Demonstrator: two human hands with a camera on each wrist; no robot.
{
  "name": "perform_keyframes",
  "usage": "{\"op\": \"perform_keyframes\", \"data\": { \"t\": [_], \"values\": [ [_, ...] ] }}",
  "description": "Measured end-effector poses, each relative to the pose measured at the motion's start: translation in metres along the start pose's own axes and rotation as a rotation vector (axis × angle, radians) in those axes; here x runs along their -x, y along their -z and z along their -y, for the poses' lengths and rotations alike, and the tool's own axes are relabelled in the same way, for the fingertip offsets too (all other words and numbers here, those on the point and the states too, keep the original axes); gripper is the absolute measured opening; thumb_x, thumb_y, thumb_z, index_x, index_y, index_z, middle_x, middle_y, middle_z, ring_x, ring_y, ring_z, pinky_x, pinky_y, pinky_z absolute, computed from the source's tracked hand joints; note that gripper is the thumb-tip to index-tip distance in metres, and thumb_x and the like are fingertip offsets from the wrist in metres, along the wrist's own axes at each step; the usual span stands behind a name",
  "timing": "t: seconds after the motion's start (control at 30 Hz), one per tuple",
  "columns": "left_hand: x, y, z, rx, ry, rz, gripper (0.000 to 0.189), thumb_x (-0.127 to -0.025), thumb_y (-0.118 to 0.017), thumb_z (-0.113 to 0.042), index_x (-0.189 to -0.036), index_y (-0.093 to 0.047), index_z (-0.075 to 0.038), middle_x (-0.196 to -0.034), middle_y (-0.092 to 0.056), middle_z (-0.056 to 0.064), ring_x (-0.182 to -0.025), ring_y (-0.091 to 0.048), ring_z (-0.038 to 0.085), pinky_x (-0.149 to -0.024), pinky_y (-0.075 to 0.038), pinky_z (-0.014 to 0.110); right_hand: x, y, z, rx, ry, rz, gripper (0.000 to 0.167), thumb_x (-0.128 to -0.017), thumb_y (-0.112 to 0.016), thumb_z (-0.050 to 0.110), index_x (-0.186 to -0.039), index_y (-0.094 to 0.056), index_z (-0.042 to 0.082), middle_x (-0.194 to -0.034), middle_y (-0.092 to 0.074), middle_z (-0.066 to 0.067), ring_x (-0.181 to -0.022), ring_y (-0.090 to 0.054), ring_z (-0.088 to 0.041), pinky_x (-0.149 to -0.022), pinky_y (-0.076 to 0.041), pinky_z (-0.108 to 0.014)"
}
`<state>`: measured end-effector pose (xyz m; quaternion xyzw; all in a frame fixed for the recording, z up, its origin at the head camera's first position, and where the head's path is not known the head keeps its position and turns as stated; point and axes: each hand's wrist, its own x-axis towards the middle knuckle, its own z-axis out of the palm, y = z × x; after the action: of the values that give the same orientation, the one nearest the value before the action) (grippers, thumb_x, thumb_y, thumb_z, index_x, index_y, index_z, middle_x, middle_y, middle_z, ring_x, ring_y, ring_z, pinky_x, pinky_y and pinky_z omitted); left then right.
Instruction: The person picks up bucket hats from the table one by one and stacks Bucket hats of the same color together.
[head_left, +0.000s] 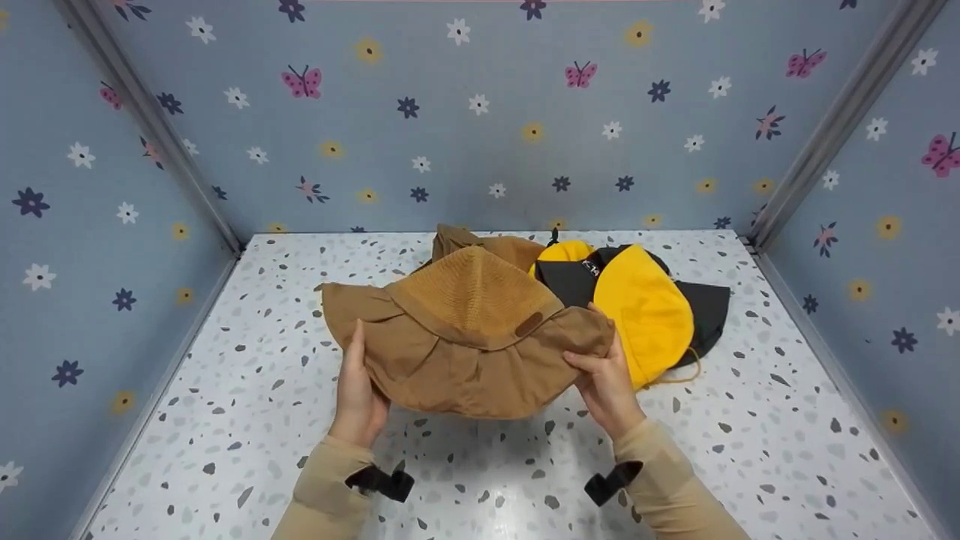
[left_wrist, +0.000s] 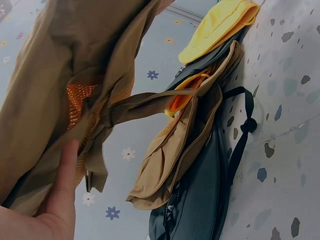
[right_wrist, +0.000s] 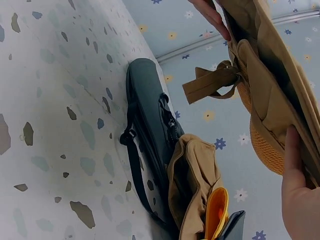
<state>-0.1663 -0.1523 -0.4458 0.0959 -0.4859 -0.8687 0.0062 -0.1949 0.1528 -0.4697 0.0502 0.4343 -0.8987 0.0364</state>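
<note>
Yellow hat (head_left: 643, 307) against dark hat (head_left: 705, 315) on speckled tabletop (head_left: 225, 405); blue flowered wall (head_left: 480, 71) behind

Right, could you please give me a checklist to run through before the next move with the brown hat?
1. Left hand gripping one side of the brown hat: ok.
2. Right hand gripping the opposite side: ok.
3. Fabric tie tucked away: not ok, it sticks out loose.
4. Yellow fabric piece lying apart from the dark fabric: not ok, it overlaps it.
5. Hat's inside empty: cannot tell, not all of it shows.
</note>
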Motion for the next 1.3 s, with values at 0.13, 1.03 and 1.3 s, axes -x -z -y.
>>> {"op": "perform_keyframes", "data": {
  "t": [0.13,1.03,1.3],
  "values": [
    [-0.002,0.004,-0.003,0.027,-0.018,0.001,0.051,-0.105,-0.03,-0.054,-0.145,-0.036,-0.023,-0.139,-0.046,-0.004,-0.129,-0.045,0.012,-0.112,-0.034,0.027,0.0,0.001,-0.001,0.006,0.005,-0.013,0.076,-0.084,-0.047,-0.025,-0.138,-0.046,0.029,-0.123,-0.06,0.004,-0.104,-0.063,-0.015,-0.08,-0.059,-0.027],
    [-0.006,0.067,-0.021,-0.071,0.075,-0.113,0.057,-0.106,-0.035,-0.042,-0.158,-0.013,-0.032,-0.155,-0.032,-0.009,-0.137,-0.039,0.004,-0.113,-0.036,0.019,0.005,0.004,-0.025,0.237,-0.098,0.008,0.031,-0.104,-0.049,0.023,-0.133,-0.053,0.013,-0.126,-0.055,0.001,-0.104,-0.06,-0.017,-0.086,-0.054,-0.034],
    [-0.012,0.093,-0.02,-0.348,0.08,-0.259,0.032,-0.099,-0.055,-0.045,-0.116,-0.048,-0.019,-0.106,-0.055,-0.013,-0.098,-0.056,0.0,-0.088,-0.048,0.015,0.007,0.007,-0.035,0.451,-0.164,0.037,0.044,-0.103,-0.052,0.03,-0.142,-0.048,0.009,-0.138,-0.045,-0.01,-0.109,-0.057,-0.021,-0.086,-0.053,-0.035]
  ]
}}
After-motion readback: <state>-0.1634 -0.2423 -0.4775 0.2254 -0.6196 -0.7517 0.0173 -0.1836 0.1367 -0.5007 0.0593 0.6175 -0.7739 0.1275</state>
